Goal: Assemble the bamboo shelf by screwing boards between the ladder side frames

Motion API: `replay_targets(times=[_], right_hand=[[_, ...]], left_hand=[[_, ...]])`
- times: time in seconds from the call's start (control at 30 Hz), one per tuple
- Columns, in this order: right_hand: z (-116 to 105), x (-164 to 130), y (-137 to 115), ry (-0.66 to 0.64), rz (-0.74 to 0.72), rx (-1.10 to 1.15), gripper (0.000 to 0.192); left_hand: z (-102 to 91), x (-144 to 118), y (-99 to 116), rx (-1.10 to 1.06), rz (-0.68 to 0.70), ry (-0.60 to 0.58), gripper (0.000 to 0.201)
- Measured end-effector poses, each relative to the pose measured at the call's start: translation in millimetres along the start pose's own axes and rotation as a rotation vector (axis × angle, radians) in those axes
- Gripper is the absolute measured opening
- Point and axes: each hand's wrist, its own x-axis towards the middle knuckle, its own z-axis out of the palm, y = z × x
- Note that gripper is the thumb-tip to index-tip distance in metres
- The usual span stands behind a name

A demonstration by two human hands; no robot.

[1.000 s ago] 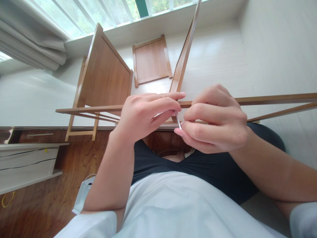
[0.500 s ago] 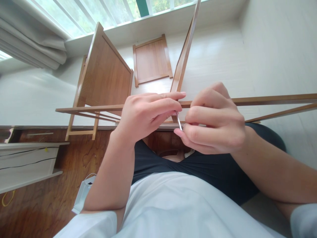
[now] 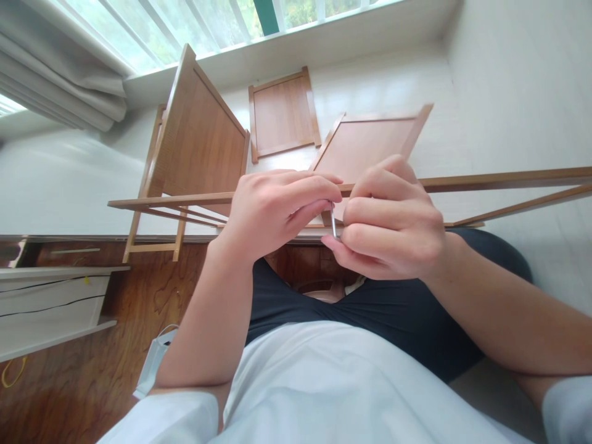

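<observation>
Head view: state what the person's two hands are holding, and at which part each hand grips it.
Both hands pinch one thin metal pin: the left hand at its upper end, the right hand at its lower end.

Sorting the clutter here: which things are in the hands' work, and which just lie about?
In hand: left hand, right hand, thin metal pin, wooden rail.
Lying about: small panel, leaning panel, white bag.

Both hands meet over a long wooden rail point(image 3: 485, 181). The left hand point(image 3: 272, 209) and right hand point(image 3: 393, 222) pinch a thin metal pin point(image 3: 333, 223) between their fingertips; a wooden panel point(image 3: 370, 139) tilts behind.
</observation>
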Motion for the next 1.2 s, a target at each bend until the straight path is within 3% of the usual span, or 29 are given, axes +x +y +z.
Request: replay_targets(times=[0.6,0.83,1.2], right_hand=[[-0.8,-1.3,0.3,0.02,0.015,0.019,0.04],[-1.5,-2.2,-0.2,0.014,0.007,0.023,0.04],[1.4,-5.2,2.5,0.05,-0.02,0.054,0.038]], left_hand=[[3.0,-0.7,-0.7,0.036,0.06,0.055,0.02],[0.6,-0.9,0.6,0.021,-0.012,0.029,0.023],[0.5,0.8,1.6,0.01,-0.003,0.034,0.019]])
